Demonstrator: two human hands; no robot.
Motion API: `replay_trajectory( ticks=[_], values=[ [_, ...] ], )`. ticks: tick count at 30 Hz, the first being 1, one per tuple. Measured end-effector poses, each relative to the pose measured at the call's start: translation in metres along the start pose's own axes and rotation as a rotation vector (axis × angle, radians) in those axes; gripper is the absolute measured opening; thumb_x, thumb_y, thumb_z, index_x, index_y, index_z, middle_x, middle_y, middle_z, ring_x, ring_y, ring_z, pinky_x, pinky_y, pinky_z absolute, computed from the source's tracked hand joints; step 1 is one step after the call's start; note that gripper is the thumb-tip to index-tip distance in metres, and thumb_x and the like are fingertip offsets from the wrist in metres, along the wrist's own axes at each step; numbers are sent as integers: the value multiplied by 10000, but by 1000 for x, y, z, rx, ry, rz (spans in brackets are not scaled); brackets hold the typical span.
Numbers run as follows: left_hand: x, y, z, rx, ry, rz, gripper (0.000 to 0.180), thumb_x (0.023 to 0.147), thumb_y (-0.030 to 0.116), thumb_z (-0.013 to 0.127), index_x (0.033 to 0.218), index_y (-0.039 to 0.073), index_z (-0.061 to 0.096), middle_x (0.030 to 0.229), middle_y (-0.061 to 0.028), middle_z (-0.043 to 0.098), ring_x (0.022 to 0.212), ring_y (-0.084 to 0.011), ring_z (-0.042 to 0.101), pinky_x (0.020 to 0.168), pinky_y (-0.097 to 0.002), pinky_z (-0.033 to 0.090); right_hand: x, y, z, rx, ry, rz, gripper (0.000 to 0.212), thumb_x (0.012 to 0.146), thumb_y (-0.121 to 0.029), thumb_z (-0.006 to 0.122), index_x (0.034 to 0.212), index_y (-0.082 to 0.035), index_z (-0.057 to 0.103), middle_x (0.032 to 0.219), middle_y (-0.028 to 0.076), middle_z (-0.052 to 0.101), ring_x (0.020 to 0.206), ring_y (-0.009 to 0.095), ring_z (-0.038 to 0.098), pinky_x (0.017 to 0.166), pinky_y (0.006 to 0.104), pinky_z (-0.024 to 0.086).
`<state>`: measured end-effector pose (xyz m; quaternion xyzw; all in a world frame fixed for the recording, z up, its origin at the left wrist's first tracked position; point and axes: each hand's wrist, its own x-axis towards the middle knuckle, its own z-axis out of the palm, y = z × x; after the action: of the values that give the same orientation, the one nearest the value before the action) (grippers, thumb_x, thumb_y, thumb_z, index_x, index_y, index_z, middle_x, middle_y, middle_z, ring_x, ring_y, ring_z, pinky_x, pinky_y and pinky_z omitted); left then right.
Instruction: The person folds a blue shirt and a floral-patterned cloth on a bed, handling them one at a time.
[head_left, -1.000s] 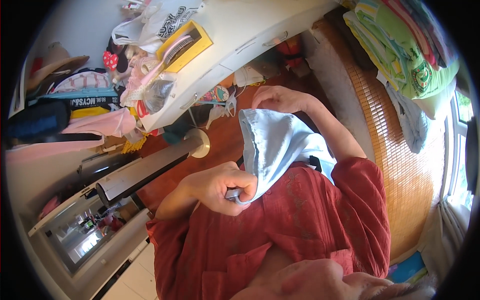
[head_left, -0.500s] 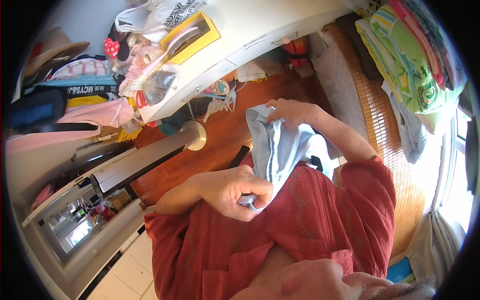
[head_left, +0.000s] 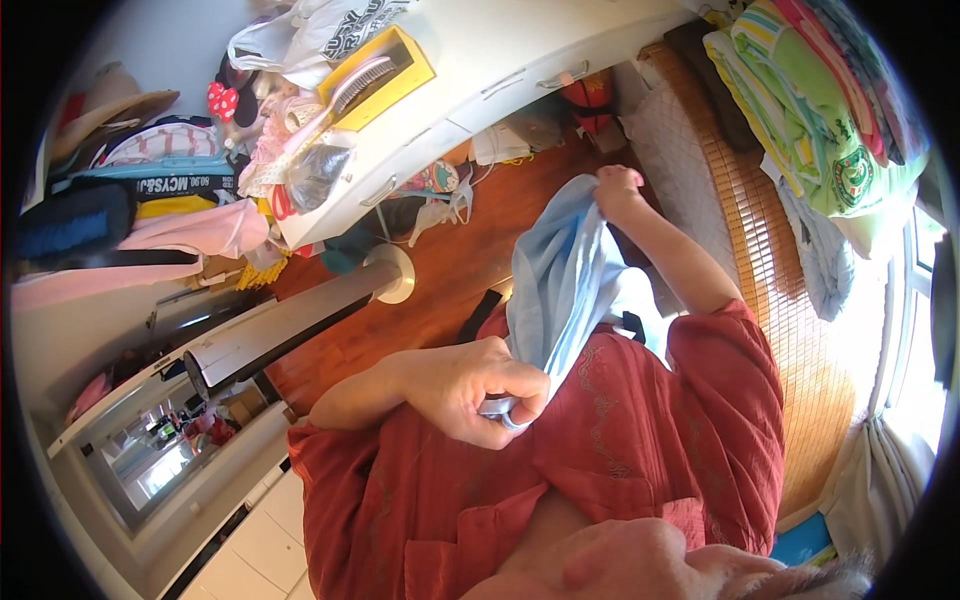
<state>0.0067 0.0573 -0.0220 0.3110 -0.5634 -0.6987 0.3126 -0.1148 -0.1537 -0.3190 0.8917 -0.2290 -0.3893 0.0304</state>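
A light blue piece of cloth (head_left: 560, 275), perhaps a garment, hangs in long folds in front of my red shirt. My left hand (head_left: 488, 392) is closed in a fist around one gathered end, close to my chest. Farther out and to the right, my right hand (head_left: 619, 194) grips the cloth's far edge, with that arm extended. Between the two hands the fabric is stretched lengthwise. Beside it, below my right forearm, is a whitish fabric (head_left: 640, 300) with a dark patch; whether it belongs to the same piece I cannot tell.
A grey pillar-shaped appliance (head_left: 290, 320) leans across the view at left. Ahead stands a white cabinet (head_left: 470, 75) bearing a yellow box (head_left: 400, 85) with a hairbrush. At right, folded bedding (head_left: 800, 110) is piled on a bed with a woven mat (head_left: 770, 270).
My right hand has moved away and to the right, drawing the blue cloth out longer and straighter. My left hand stays nearly where it was, still holding its end.
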Motion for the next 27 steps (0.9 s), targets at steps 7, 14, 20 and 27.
replay_trajectory(
  ticks=[7,14,20,27],
  values=[
    [-17,3,-5,124,116,5,192,687,2,658,769,72,500,658,-20,547,517,-167,543,485,-271,402,7,90,59,228,-101,223,284,816,-201,657,1081,-105,694,1067,76,670,871,284,687,529,454,568],
    [-58,3,-21,212,463,-133,216,697,48,681,709,93,470,659,12,526,561,-74,491,518,-221,359,-50,181,46,403,264,225,196,793,-138,640,971,-77,696,973,103,699,978,247,665,778,383,553],
    [-76,-31,-38,-144,1033,-184,138,785,26,612,848,79,501,787,34,507,690,-41,469,628,-185,369,-107,231,-2,1261,673,332,271,795,-47,501,1014,9,650,660,127,648,556,189,657,545,309,539],
    [-24,-33,-73,-498,1166,-81,251,834,67,643,1067,-19,607,947,-73,642,873,-159,619,796,-282,502,-122,226,-51,1217,1108,349,279,774,-84,550,1018,15,640,652,168,654,558,260,666,576,358,547]
  ],
)
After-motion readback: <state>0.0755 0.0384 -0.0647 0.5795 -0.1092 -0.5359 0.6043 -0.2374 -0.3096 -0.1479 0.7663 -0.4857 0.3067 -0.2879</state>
